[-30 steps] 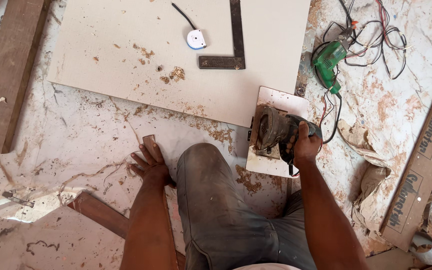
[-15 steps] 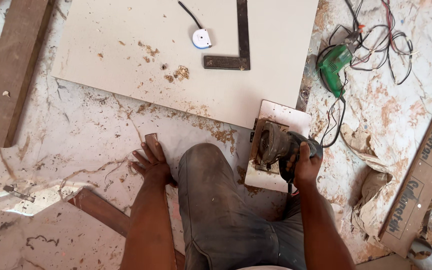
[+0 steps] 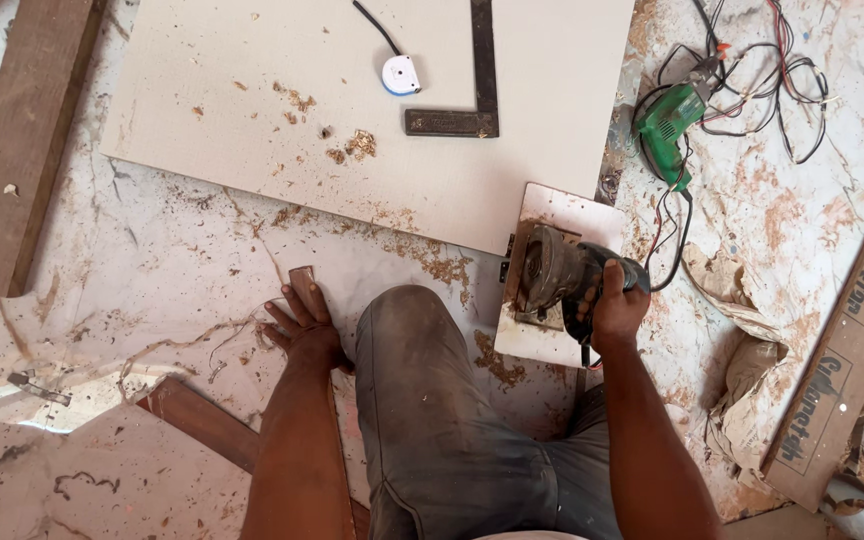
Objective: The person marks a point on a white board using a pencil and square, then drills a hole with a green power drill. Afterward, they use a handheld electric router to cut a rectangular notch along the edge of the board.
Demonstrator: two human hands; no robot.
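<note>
My right hand grips the black handle of a circular saw, which rests on its pale base plate at the near right corner of a large light board. My left hand lies flat on the marble floor, fingers spread over the end of a thin brown wood strip. My knee in grey trousers is between the two arms. Sawdust lies along the board's near edge.
On the board lie a dark metal square and a white round tape measure. A green drill with tangled cables sits at the right. A wooden plank lies left; a long cardboard box and crumpled paper lie right.
The view has shifted slightly; the saw and my right hand sit a little lower and nearer to me. My left hand stays pressed on the floor.
</note>
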